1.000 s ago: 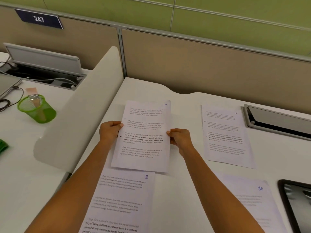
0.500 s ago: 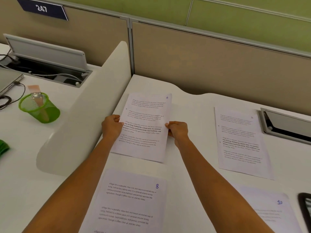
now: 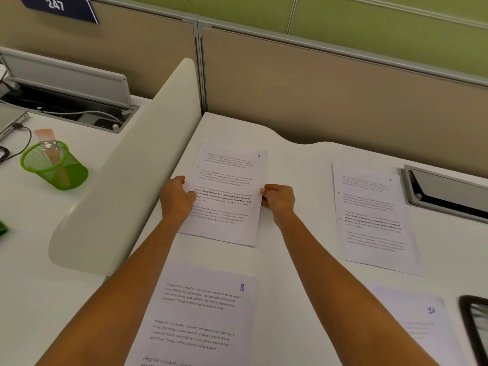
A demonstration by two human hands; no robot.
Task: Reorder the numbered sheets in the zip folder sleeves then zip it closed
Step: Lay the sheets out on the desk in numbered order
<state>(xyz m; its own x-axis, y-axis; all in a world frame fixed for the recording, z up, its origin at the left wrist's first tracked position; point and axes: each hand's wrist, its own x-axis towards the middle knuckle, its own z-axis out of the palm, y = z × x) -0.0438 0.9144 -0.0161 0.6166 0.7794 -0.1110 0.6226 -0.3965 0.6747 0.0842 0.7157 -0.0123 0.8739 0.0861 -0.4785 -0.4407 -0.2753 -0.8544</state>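
A white worktop [image 3: 298, 180] with a wavy far edge fills the middle and right of the frame. Four printed sheets are spread on it, well apart: the sheet marked 4 [image 3: 227, 191] at upper centre, the sheet marked 8 [image 3: 203, 313] below it at the bottom, an unreadably numbered sheet [image 3: 372, 217] to the right, and the sheet marked 10 [image 3: 420, 328] at lower right. A grey cable hatch [image 3: 446, 194] sits in the surface at the right edge. A dark-framed object [image 3: 475, 328] lies at the lower right corner.
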